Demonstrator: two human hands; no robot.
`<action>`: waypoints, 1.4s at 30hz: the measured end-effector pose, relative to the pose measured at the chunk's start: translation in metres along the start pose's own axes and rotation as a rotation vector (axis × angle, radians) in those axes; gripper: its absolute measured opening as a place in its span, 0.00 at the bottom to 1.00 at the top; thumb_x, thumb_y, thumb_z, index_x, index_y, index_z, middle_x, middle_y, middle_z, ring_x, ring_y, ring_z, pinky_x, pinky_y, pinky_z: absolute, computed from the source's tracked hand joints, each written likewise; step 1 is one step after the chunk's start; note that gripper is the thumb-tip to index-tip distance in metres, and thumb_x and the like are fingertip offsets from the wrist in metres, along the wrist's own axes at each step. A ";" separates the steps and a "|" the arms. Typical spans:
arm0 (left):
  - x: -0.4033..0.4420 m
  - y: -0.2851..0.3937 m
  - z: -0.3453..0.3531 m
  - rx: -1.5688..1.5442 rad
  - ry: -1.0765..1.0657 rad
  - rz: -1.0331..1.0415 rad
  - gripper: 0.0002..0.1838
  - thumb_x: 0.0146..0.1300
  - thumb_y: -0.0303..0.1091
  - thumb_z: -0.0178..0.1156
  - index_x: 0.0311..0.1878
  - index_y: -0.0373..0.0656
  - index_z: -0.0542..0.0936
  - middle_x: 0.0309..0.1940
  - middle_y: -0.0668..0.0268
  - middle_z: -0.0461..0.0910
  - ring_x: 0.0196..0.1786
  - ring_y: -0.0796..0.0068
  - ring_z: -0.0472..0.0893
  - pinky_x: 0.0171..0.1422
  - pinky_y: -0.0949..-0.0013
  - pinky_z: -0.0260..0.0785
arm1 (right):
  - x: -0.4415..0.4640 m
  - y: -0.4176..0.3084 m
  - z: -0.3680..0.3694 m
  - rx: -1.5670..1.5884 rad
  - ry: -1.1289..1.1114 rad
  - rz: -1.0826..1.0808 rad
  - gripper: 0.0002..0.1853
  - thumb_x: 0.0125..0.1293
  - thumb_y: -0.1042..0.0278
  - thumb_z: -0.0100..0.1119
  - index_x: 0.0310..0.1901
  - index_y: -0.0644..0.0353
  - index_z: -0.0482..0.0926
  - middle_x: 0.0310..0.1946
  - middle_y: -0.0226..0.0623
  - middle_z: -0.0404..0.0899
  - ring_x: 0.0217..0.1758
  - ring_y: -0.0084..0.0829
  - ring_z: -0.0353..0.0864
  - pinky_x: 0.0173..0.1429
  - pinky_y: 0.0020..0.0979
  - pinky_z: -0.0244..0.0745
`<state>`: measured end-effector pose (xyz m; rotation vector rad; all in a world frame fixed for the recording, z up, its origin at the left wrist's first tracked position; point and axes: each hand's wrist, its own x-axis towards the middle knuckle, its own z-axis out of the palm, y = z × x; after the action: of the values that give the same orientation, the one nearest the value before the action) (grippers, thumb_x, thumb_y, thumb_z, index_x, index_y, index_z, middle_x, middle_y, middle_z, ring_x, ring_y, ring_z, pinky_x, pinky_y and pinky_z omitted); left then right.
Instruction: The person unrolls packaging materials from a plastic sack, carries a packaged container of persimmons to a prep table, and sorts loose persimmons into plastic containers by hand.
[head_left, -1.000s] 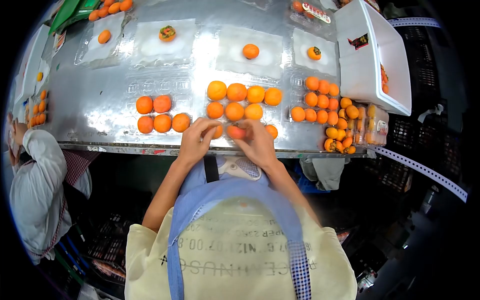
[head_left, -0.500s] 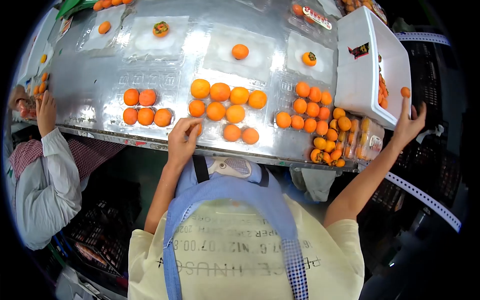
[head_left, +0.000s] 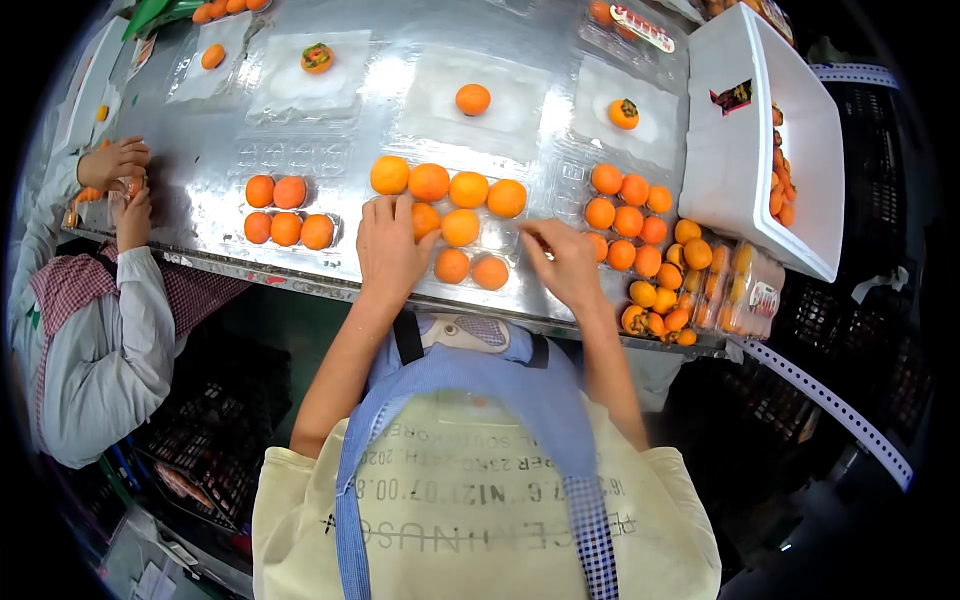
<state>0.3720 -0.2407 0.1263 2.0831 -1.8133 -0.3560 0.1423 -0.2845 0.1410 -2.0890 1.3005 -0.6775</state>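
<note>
Grey metal tabletop (head_left: 195, 190) is spreading all around the middle tray (head_left: 497, 238), a clear plastic one whose orange fruits (head_left: 468, 190) are sitting in rows: four across the far side, then shorter rows nearer the person. Beyond the middle tray, a single fruit (head_left: 473, 99) is resting on a pale liner (head_left: 425, 110).

Both hands are working at this tray, well apart from each other. The left hand (head_left: 390, 252) is lying over the tray's left side, its thumb standing away from the fingers and one fruit (head_left: 427, 220) showing between them; whether they are gripping it, I cannot tell. The right hand (head_left: 570, 264) is hovering at the tray's right edge with its fingers bent; whether the fingertips are meeting or pinching anything, I cannot tell.

Left of the middle tray, another clear tray (head_left: 268, 157) is holding five similar fruits. To its right, smaller fruits (head_left: 628, 219) are filling a further tray, with loose ones (head_left: 688, 231) clustering just beside that. Farther right of the middle tray, a white foam box (head_left: 730, 150) is leaning open. Far to its left, a co-worker's hands (head_left: 118, 160) are handling something too small to make out.
</note>
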 end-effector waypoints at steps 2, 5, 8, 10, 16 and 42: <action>-0.002 0.002 -0.001 -0.004 0.024 0.024 0.29 0.46 0.37 0.72 0.51 0.38 0.72 0.43 0.57 0.73 0.46 0.56 0.71 0.49 0.60 0.67 | -0.007 0.003 0.003 -0.003 -0.009 -0.033 0.07 0.56 0.73 0.62 0.37 0.59 0.82 0.31 0.40 0.82 0.31 0.39 0.81 0.36 0.35 0.75; -0.006 -0.002 0.004 -0.076 -0.014 -0.033 0.30 0.44 0.34 0.72 0.51 0.37 0.72 0.43 0.56 0.72 0.48 0.55 0.70 0.50 0.59 0.67 | -0.016 0.001 0.008 -0.002 -0.042 -0.071 0.07 0.56 0.72 0.62 0.37 0.60 0.82 0.31 0.40 0.82 0.32 0.40 0.81 0.37 0.35 0.75; -0.005 -0.001 0.001 -0.181 0.007 -0.066 0.30 0.43 0.31 0.72 0.51 0.38 0.72 0.44 0.56 0.71 0.48 0.54 0.70 0.52 0.58 0.66 | -0.018 0.002 0.017 0.009 -0.051 -0.122 0.06 0.56 0.72 0.61 0.36 0.60 0.81 0.31 0.40 0.82 0.32 0.40 0.81 0.37 0.36 0.75; -0.004 -0.001 0.000 -0.211 0.029 -0.028 0.29 0.43 0.28 0.72 0.51 0.39 0.73 0.43 0.56 0.71 0.47 0.54 0.71 0.53 0.58 0.66 | -0.018 0.001 0.021 0.024 -0.057 -0.133 0.06 0.56 0.72 0.61 0.36 0.60 0.81 0.31 0.40 0.82 0.33 0.40 0.81 0.37 0.36 0.76; -0.011 0.003 -0.011 -0.443 0.096 0.053 0.28 0.42 0.22 0.71 0.51 0.42 0.75 0.43 0.59 0.73 0.47 0.60 0.74 0.49 0.66 0.69 | -0.013 -0.016 0.019 0.286 -0.157 0.049 0.16 0.58 0.67 0.64 0.48 0.61 0.78 0.38 0.40 0.82 0.38 0.34 0.82 0.42 0.31 0.76; -0.021 -0.018 -0.023 -0.741 0.247 -0.075 0.15 0.58 0.20 0.59 0.50 0.37 0.75 0.46 0.60 0.74 0.42 0.74 0.78 0.41 0.74 0.74 | 0.035 0.061 -0.280 1.410 0.661 -0.027 0.48 0.63 0.41 0.52 0.69 0.72 0.42 0.66 0.55 0.56 0.56 0.39 0.71 0.57 0.34 0.73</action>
<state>0.3940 -0.2153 0.1384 1.5815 -1.2043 -0.6409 -0.0724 -0.3967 0.2989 -0.7158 0.6199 -1.7183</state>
